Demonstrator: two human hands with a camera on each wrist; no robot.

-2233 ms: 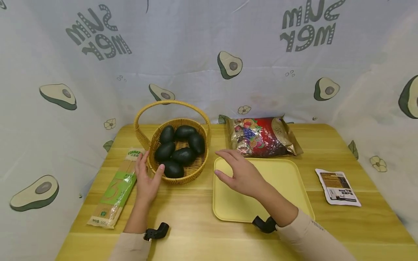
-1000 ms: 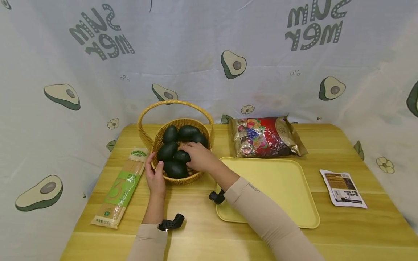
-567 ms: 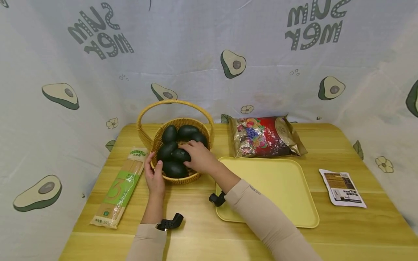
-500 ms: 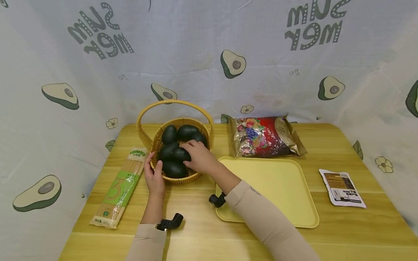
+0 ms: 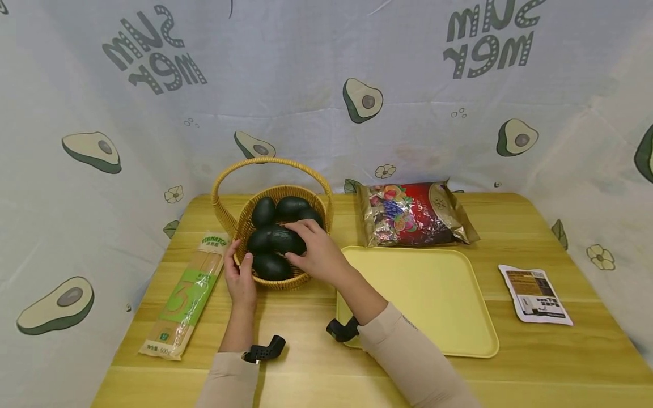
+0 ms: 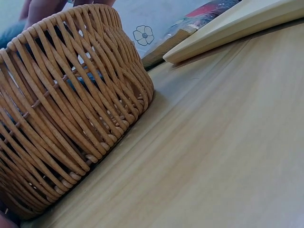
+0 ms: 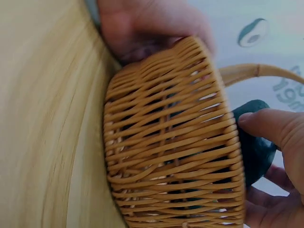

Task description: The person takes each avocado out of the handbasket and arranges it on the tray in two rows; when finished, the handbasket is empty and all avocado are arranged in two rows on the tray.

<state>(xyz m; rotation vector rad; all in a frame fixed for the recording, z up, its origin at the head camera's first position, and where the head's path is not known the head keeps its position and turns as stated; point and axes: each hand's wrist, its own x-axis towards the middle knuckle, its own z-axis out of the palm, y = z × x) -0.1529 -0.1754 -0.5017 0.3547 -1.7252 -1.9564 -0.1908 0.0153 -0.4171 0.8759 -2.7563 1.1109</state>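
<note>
A yellow wicker basket (image 5: pixel 287 283) with a tall handle holds several dark green avocados. My right hand (image 5: pixel 322 256) pinches one avocado (image 5: pixel 288 241) between thumb and fingers, over the middle of the basket. In the right wrist view that avocado (image 7: pixel 256 145) sticks up past the rim, the thumb on its near side. My left hand (image 5: pixel 241 285) grips the basket's left front side, its thumb at the rim and its fingers along the outer wall. The left wrist view is mostly the woven wall (image 6: pixel 80 95); the left hand's hold is out of sight there.
A pale yellow tray (image 5: pixel 418 345) lies right of the basket, partly under the right forearm. Behind it is a red and gold candy bag (image 5: pixel 415 215). A noodle packet (image 5: pixel 186 294) lies at left, a small white pouch (image 5: pixel 535 294) at right. A printed curtain hangs behind the table.
Both hands came to the basket; the left took hold of its side. My right hand reached in, pinched an avocado, and has just brought it slightly up and to the right.
</note>
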